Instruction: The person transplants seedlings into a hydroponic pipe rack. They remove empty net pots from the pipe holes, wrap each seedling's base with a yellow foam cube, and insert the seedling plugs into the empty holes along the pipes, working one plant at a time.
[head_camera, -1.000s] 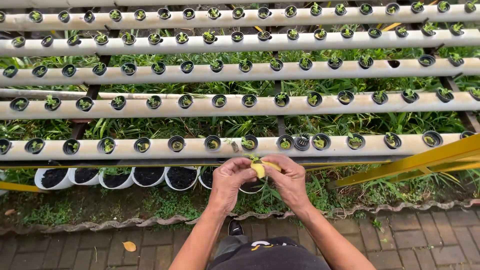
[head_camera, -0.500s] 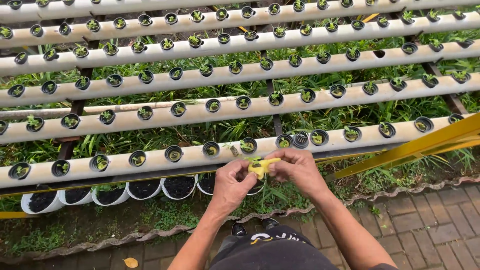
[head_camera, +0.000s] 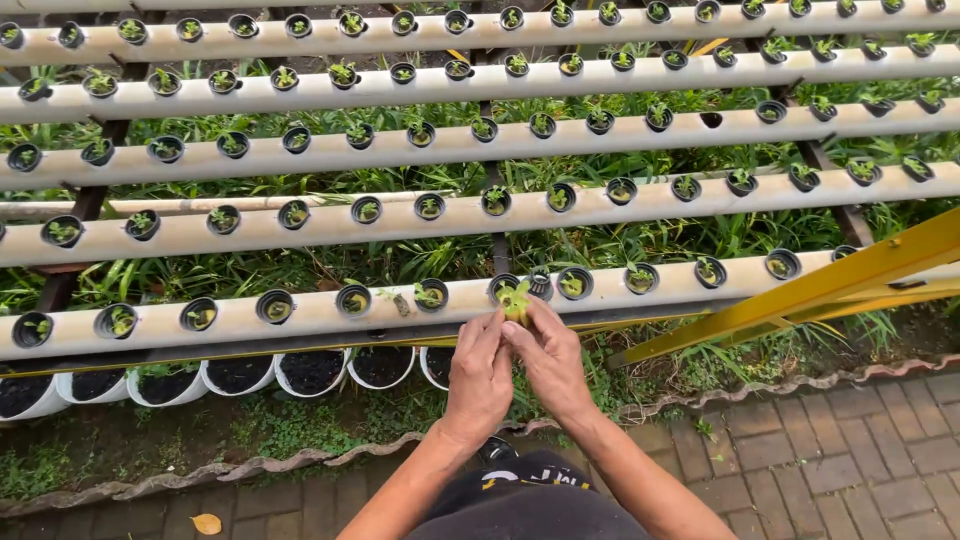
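Note:
Both of my hands meet just in front of the nearest white pipe (head_camera: 300, 312). My left hand (head_camera: 480, 375) and my right hand (head_camera: 548, 355) pinch a small green seedling (head_camera: 517, 300) in a yellowish plug between their fingertips. The seedling is held close to a black net cup (head_camera: 503, 288) set in that pipe. I cannot tell whether the plug touches the cup. More black net cups with small seedlings sit along the same pipe, such as one (head_camera: 573, 284) to the right.
Several white pipes (head_camera: 400, 150) with rows of black cups run left to right above grass. White pots of dark soil (head_camera: 312, 372) stand under the nearest pipe. A yellow metal bar (head_camera: 800, 295) slants at the right. Brick paving (head_camera: 820, 470) lies below.
My hands have moved slightly up and toward the nearest pipe, bringing the seedling closer to a cup. The view has shifted a little to the left.

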